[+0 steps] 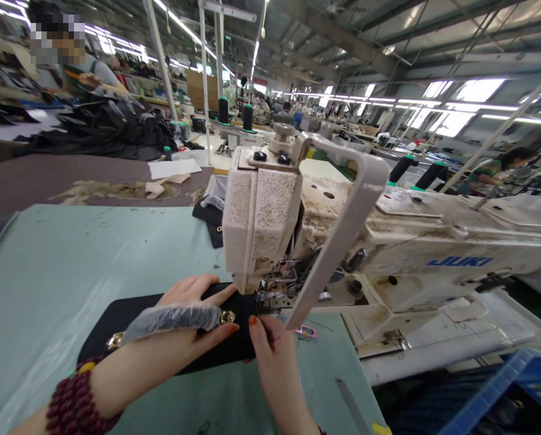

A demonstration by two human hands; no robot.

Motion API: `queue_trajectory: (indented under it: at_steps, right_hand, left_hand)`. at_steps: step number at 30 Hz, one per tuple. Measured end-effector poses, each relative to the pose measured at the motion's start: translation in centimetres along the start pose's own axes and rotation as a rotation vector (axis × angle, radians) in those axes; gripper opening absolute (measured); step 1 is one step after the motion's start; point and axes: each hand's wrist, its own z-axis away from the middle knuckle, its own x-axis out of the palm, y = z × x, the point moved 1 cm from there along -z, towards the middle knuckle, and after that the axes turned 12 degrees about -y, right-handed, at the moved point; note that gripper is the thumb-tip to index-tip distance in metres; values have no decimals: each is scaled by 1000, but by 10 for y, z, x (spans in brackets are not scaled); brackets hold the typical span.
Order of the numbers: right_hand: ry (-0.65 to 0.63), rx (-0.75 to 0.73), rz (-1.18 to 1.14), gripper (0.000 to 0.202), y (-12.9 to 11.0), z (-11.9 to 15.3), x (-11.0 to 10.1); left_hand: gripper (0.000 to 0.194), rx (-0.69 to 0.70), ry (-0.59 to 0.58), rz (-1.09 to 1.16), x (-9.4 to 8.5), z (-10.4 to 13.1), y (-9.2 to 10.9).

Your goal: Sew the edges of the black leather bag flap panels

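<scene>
A black bag panel (112, 317) lies on the pale green table, its right end at the presser foot (265, 296) of a white sewing machine (261, 217). A plastic-wrapped handle (171, 319) with gold fittings (227, 316) arches over the panel. My left hand (186, 293) reaches through under this handle, its fingers stretched flat on the panel. My right hand (273, 350) is closed, thumb and fingers pinching the panel's near edge just in front of the presser foot. The needle itself is too small to make out.
A metal strip (352, 402) and pink-handled thread snips (307, 331) lie on the table's right side. Another black piece (209, 217) sits behind the machine head. A blue crate (492, 393) stands lower right. Black pieces (112, 124) are heaped at the back left near a person.
</scene>
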Motion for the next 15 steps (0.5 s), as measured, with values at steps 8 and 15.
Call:
queue_trajectory:
  at_steps: [8, 15]
  right_hand:
    - [-5, -55, -24, 66, 14, 6, 3]
    - [-38, -29, -69, 71, 3, 8, 4]
  left_hand:
    - [59, 19, -152, -74, -7, -9, 5]
    - [48, 13, -154, -74, -15, -12, 11]
